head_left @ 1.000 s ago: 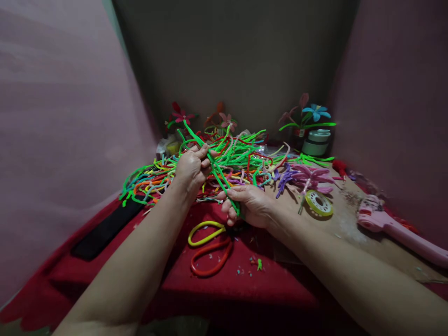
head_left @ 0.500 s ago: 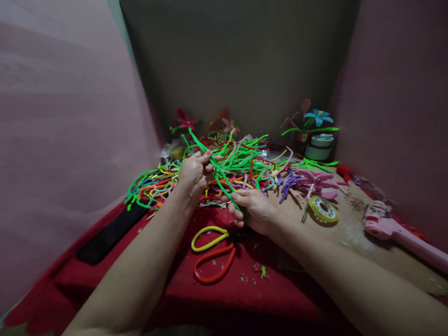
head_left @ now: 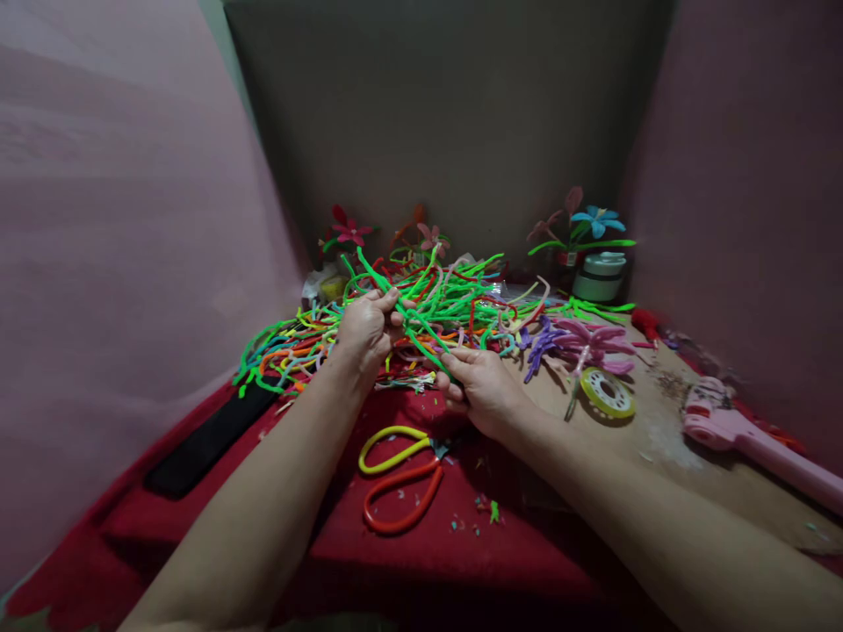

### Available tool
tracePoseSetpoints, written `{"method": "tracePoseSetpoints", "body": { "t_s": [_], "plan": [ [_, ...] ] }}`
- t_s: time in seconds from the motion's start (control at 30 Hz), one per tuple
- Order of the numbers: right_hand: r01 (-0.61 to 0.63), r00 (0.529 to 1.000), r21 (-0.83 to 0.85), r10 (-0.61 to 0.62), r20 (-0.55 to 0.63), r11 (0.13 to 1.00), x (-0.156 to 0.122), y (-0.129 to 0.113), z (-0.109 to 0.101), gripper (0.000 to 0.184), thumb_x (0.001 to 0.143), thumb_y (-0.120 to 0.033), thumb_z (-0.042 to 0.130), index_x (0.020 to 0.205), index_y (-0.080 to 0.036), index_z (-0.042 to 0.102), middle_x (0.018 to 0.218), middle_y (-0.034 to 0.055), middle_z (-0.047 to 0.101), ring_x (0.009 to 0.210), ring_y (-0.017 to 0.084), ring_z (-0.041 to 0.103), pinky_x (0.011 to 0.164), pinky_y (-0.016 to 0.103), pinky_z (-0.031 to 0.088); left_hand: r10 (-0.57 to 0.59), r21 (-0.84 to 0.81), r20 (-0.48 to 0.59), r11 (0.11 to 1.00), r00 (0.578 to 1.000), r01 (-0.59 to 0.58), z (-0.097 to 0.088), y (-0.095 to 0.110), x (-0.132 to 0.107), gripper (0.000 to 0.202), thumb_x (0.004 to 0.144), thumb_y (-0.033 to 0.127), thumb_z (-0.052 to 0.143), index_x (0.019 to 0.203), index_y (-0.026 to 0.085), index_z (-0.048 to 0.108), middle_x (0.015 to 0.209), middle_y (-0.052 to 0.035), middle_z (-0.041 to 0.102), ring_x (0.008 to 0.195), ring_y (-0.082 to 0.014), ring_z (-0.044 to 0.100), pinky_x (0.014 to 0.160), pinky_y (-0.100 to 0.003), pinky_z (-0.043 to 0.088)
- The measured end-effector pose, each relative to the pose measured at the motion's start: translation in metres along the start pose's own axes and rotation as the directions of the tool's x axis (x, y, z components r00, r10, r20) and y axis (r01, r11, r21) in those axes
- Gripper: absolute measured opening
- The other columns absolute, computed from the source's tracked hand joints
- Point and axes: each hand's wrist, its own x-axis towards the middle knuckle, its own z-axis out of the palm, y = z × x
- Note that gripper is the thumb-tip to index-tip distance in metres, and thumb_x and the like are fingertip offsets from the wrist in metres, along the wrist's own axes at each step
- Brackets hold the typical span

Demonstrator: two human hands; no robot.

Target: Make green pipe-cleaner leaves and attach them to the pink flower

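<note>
Green pipe cleaner (head_left: 421, 333): one stem, perhaps doubled, held above the red cloth (head_left: 527, 544), beyond the scissors (head_left: 395, 474).
- Long axis: slants from far-left and high to near-right and low.
- Left hand (head_left: 362, 329): fingers pinched shut on the upper stretch, beyond the scissors. The free tip pokes past it toward the back wall.
- Right hand (head_left: 484, 386): thumb and fingers closed on the lower end, beyond and right of the scissors, and the nearer hand to them.
- Span between the hands: bare.
- Pile of mixed pipe cleaners (head_left: 461, 303): crowds in behind the stem, beyond the scissors.
- Open cloth: on the near side of the scissors.
- Tape roll (head_left: 607, 392) and pink glue gun (head_left: 724, 421): well right of the scissors.
</note>
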Motion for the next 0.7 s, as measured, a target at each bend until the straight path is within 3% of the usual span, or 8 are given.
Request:
{"method": "tracePoseSetpoints", "body": {
  "t_s": [0.3, 0.43, 0.7],
  "plan": [
    [-0.027, 1.0, 0.02, 0.026, 0.012, 0.999, 0.0, 0.002, -0.001, 0.016, 0.069, -0.028, 0.059, 0.065, -0.016, 0.049, 0.045, -0.0069, 0.046, 0.032, 0.002, 0.024, 0.033, 0.016, 0.014, -0.016, -0.001, -0.095, 1.0, 0.995, 0.016, 0.0, 0.009, -0.002, 0.015, 0.08, 0.004, 0.046, 0.068, 0.014, 0.046, 0.048, 0.0023, 0.053, 0.032, -0.0048, 0.044, 0.032, -0.012, 0.035],
    [0.029, 1.0, 0.006, -0.029, 0.007, 1.0, -0.002, 0.001, 0.002, 0.017, 0.069, -0.031, 0.059, 0.069, -0.014, 0.055, 0.044, -0.0076, 0.043, 0.032, 0.001, 0.023, 0.033, 0.017, 0.013, -0.027, -0.019, -0.136, 1.0, 0.99, 0.025, 0.0, 0.014, -0.003, 0.016, 0.08, 0.003, 0.046, 0.069, 0.014, 0.045, 0.048, 0.0043, 0.05, 0.032, -0.0027, 0.042, 0.035, -0.012, 0.039],
    [0.045, 0.999, -0.093, -0.042, 0.027, 0.995, -0.009, 0.003, 0.009, 0.019, 0.073, -0.032, 0.054, 0.066, -0.015, 0.057, 0.04, -0.0094, 0.032, 0.032, 0.002, 0.017, 0.034, 0.02, 0.009, 0.07, -0.03, -0.032, 0.997, 0.997, -0.071, 0.002, 0.021, -0.01, 0.017, 0.081, 0.006, 0.046, 0.066, 0.013, 0.047, 0.049, 0.005, 0.048, 0.031, -0.0011, 0.037, 0.036, -0.013, 0.04]
  ]
}}
